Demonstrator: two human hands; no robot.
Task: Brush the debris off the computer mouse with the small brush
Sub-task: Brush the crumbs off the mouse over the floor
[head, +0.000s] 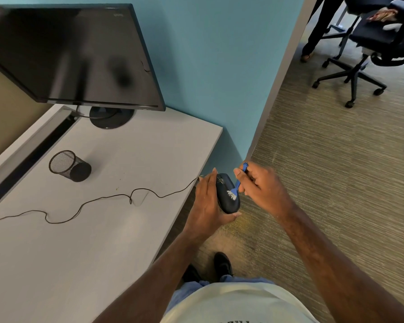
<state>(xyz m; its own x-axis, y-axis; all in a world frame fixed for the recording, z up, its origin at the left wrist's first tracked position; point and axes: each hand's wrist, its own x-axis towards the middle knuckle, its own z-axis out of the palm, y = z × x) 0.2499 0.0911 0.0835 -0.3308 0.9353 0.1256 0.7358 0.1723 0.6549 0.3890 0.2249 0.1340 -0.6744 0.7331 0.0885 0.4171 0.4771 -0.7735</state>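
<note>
Nearest me is a pale shirt, with dark shoes on the carpet beyond it. My left hand grips the mouse, fingers wrapped round it, off the desk edge. At 3 o'clock of the mouse, my right hand pinches the blue brush, its white bristles touching the mouse. The cord trails toward 9 o'clock. A mesh cup lies tipped below the monitor.
</note>
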